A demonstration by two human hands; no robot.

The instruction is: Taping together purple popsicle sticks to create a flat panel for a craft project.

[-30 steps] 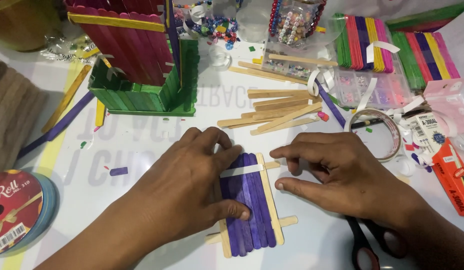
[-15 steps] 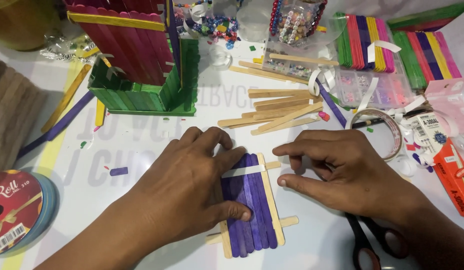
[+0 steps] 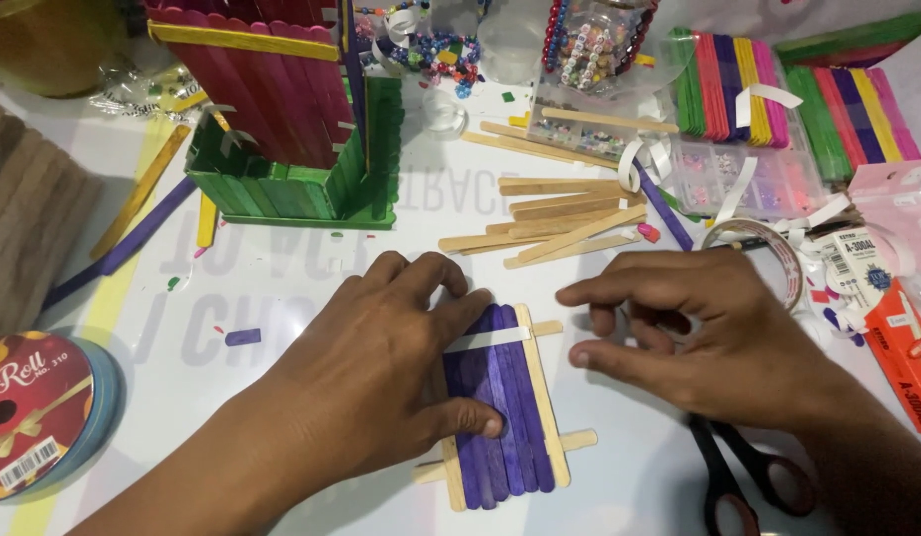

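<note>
Pressing flat, the left hand (image 3: 366, 372) is being spread over a purple stick panel (image 3: 500, 407). The right hand (image 3: 713, 337) is being held beside it, fingers loosely curled, empty. Red sticks are being held upright in a green stick box (image 3: 291, 189).

Two hands (image 3: 381, 377), one scissors (image 3: 743, 476), one ribbon roll (image 3: 38, 412).

White tabletop (image 3: 282, 298) under even light

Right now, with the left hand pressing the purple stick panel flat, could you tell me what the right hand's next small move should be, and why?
Probably bring the right hand back onto the panel's plain wooden edge stick. The left hand pins the purple sticks and white strip, but the right hovers just off it, leaving that edge unpressed.
</note>
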